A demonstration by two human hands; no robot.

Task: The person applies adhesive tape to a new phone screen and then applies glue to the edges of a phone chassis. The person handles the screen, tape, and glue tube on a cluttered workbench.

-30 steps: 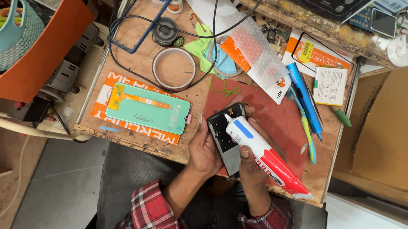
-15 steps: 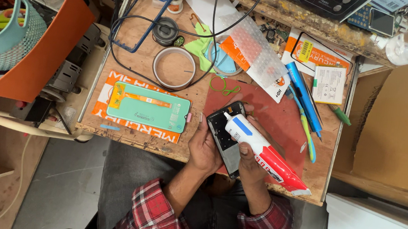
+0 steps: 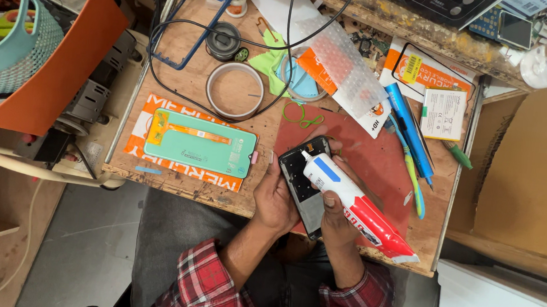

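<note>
My left hand grips the left edge of an opened black phone body, held tilted over the red mat at the bench's front edge. My right hand holds a white glue tube with a blue stripe and red tail. The tube's nozzle rests on the phone's upper part. A green-backed phone display panel lies flat on an orange package to the left, apart from both hands.
A tape roll, black cables, a bubble-wrap sleeve, a blue pen-like tool, a toothbrush and a white battery crowd the wooden bench. An orange bin stands left, cardboard right.
The two hands, phone and tube stay almost still; the tube's nozzle sits in nearly the same spot on the phone.
</note>
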